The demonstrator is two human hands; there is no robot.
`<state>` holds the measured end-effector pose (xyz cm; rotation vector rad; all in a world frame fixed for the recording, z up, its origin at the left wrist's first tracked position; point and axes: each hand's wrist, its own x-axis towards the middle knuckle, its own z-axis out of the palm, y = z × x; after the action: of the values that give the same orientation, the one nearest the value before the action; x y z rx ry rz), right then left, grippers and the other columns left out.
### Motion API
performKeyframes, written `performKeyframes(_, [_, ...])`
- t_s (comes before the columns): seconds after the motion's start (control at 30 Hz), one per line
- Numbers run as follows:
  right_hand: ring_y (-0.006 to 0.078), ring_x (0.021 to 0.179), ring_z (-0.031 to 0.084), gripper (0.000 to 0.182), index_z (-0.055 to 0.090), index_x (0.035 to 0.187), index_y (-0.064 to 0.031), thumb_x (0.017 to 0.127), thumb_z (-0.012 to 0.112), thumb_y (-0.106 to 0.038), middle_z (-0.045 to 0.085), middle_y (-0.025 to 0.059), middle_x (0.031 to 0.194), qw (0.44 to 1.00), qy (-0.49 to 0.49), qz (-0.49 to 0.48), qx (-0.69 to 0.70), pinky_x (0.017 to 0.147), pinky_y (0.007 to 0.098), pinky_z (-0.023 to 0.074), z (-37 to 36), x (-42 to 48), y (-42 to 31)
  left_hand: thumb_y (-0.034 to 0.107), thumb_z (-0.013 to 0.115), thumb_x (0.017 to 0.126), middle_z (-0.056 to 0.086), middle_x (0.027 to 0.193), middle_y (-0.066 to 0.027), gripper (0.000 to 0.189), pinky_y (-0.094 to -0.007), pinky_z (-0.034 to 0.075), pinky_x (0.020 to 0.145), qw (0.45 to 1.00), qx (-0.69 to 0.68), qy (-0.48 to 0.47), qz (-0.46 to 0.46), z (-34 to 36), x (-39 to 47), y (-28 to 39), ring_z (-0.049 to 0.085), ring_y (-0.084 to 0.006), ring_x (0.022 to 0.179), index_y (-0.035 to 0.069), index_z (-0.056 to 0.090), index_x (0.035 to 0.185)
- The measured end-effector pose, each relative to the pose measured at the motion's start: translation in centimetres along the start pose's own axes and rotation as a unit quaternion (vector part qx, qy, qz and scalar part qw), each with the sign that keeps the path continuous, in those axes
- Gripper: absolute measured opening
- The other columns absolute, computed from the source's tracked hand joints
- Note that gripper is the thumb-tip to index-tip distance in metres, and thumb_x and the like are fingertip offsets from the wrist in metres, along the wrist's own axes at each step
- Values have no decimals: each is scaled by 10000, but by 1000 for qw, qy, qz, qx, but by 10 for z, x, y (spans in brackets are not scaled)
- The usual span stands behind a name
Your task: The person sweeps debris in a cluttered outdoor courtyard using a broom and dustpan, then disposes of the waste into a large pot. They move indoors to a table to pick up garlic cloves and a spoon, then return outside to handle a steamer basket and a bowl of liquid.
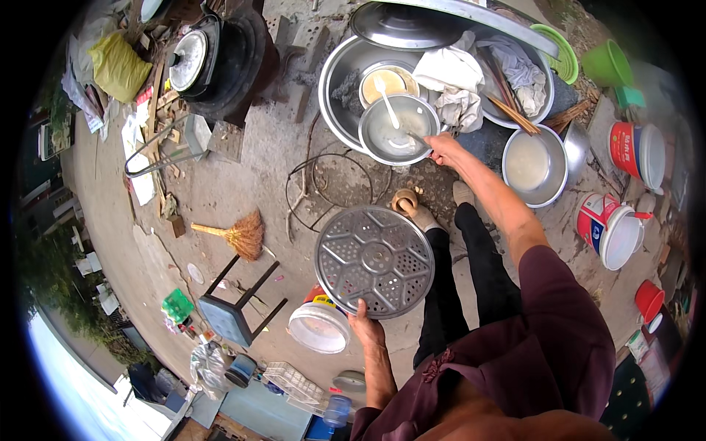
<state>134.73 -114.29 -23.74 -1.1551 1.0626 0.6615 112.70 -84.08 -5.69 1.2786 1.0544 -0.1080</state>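
Observation:
My left hand (368,332) grips the near rim of a round perforated metal steamer rack (376,261), thumb on top. The rack is tilted towards me above the ground. My right hand (444,149) is closed at the rim of a metal bowl (380,144) containing a little cloudy liquid. A metal utensil (417,138) runs from that hand into the bowl; its far end is unclear. Whether the fingers also pinch the rim cannot be seen. A white spoon (390,109) leans in this bowl, which overlaps a large metal basin (330,93).
White cloths (449,69) and a metal lid (408,25) lie over the basin. Right of it stands a metal pot (534,190) of pale liquid. A wire ring stand (332,157), broom (251,234), stool (225,320) and white bucket (320,329) stand or lie around my feet.

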Motion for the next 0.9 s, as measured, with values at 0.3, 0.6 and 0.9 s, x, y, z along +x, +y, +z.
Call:
performKeyframes(0.3, [99, 350, 315, 188, 467, 724, 45, 752, 477, -141, 464, 120, 566, 998, -54, 21, -17, 281, 227, 203, 2, -3, -13, 92, 534, 740, 466, 1091, -86, 436, -316, 307, 896, 1000, 8, -9, -28, -5, 7, -9, 445, -184, 983, 4, 391, 1142])
performKeyframes(0.6, [87, 352, 305, 198, 468, 761, 58, 757, 482, -139, 468, 121, 577, 997, -60, 29, -30, 283, 223, 201, 3, -5, -14, 92, 524, 758, 481, 1033, -76, 390, -318, 342, 852, 1000, 8, -17, -21, 3, 6, -9, 468, -180, 932, 21, 390, 1117])
performKeyframes(0.9, [62, 334, 273, 201, 473, 615, 2, 728, 515, -159, 425, 58, 496, 998, -51, 34, -17, 289, 202, 153, -12, 2, -4, 112, 528, 770, 488, 957, -73, 308, -312, 374, 788, 1000, 8, -9, -20, 5, 11, -13, 480, -173, 866, 26, 412, 1042])
